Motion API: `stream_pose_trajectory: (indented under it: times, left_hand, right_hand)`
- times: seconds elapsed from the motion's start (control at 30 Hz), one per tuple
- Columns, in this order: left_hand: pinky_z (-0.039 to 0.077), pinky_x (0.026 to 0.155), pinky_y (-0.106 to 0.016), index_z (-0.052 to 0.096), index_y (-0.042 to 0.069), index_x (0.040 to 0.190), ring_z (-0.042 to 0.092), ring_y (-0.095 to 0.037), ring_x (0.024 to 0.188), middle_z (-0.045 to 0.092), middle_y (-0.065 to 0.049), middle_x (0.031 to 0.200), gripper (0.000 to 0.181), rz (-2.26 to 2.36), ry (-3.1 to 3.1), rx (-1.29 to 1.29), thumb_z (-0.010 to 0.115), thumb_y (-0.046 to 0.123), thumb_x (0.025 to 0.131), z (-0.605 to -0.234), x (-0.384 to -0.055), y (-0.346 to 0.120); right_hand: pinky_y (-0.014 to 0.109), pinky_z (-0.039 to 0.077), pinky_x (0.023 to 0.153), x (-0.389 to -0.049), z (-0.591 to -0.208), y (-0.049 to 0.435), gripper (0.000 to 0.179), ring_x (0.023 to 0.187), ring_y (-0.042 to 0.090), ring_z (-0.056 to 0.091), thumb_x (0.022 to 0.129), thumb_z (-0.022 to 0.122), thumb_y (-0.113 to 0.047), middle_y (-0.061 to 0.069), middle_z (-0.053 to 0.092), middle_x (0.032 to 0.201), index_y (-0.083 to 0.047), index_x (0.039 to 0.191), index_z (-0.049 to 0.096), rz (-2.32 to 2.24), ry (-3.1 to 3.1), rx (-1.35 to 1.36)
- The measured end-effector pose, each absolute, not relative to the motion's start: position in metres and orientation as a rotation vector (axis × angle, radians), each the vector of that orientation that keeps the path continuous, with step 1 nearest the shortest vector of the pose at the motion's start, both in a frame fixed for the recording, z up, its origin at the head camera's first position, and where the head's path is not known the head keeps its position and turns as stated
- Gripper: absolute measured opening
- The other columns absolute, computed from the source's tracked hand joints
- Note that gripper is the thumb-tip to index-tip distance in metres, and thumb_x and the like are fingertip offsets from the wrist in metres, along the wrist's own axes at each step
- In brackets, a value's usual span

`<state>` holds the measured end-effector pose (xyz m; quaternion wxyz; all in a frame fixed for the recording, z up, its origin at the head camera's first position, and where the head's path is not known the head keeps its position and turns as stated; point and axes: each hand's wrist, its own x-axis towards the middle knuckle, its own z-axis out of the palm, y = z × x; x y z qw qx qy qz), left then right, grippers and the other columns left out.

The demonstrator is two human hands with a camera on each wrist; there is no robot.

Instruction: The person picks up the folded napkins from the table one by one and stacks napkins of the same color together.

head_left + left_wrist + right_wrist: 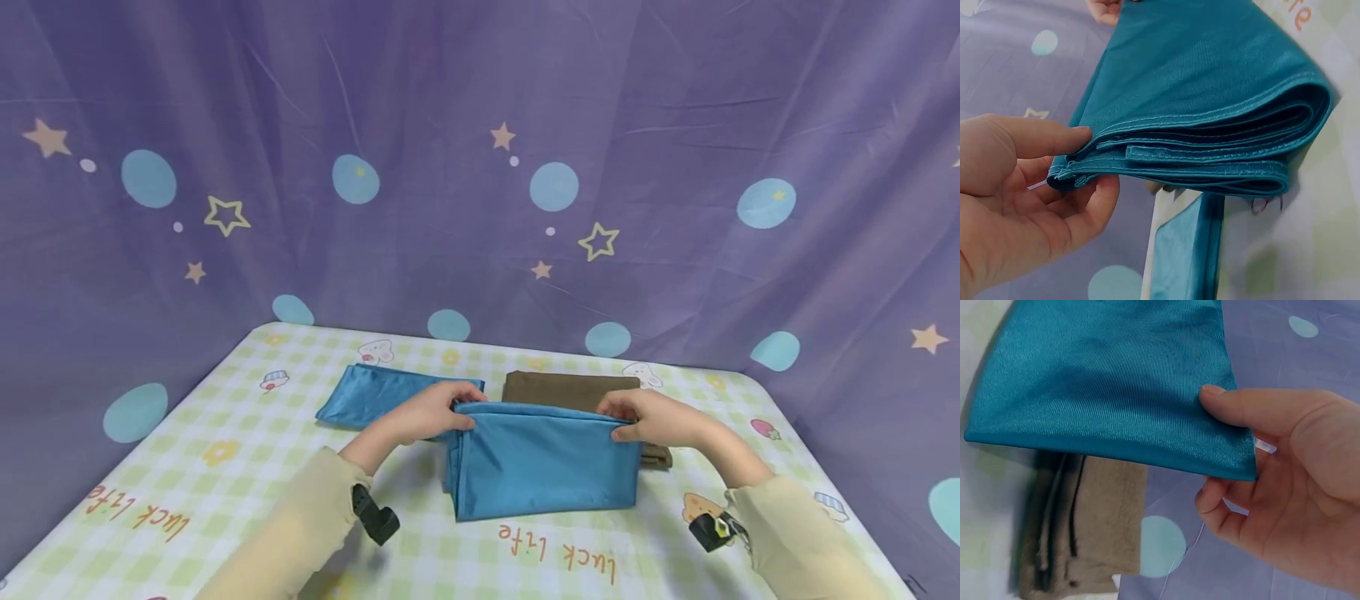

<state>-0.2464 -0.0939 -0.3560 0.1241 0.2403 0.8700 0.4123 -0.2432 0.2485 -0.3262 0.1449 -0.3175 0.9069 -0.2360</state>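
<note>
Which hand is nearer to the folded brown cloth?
Right. The right hand pinches the blue cloth directly in front of the brown cloth; the left hand pinches the blue cloth's other corner, further off by the second blue cloth.

A table (225,467) fills the lower half of the head view, covered in a pale green and white checked cloth printed with small cartoon figures and orange "luck life" lettering. On it, left of centre, lies a flat blue cloth (367,393). Right of centre at the back lies a folded brown cloth (562,388). In front, at centre, a folded blue cloth (540,462) touches the tabletop with its lower edge.
</note>
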Motion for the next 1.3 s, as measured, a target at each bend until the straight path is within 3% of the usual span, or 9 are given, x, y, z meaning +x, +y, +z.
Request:
stream_pose_trajectory:
  times: [0.3,1.07,1.3]
  left_hand:
    - [0.043,0.076,-0.034,0.059,0.015,0.112,0.049,-0.019,0.093,0.054,-0.004,0.106,0.027,1.204,2.585,0.680,0.061,0.009,0.086,-0.349,-0.251,-0.115]
    - [0.045,0.073,-0.033,0.059,0.010,0.114,0.048,-0.022,0.081,0.055,-0.012,0.110,0.026,1.421,2.675,0.578,0.058,0.008,0.088,-0.331,-0.263,-0.169]
    - [0.045,0.076,-0.034,0.057,0.010,0.117,0.049,-0.024,0.087,0.051,-0.013,0.121,0.027,1.466,2.724,0.410,0.056,0.009,0.090,-0.326,-0.267,-0.189]
  right_hand:
    - [0.033,0.045,0.072,-0.246,-0.315,0.227,0.023,0.083,0.013,0.054,0.085,0.063,-0.015,-0.003,0.059,0.093,-0.015,0.108,0.059,-0.636,2.646,-0.950]
    - [0.028,0.040,0.062,-0.265,-0.299,0.171,0.027,0.069,0.013,0.045,0.084,0.056,-0.008,-0.001,0.055,0.082,-0.014,0.111,0.059,-0.625,2.669,-1.032]
    - [0.030,0.045,0.073,-0.275,-0.294,0.145,0.030,0.086,0.014,0.055,0.087,0.057,-0.014,0.001,0.060,0.097,-0.015,0.117,0.058,-0.562,2.730,-1.048]
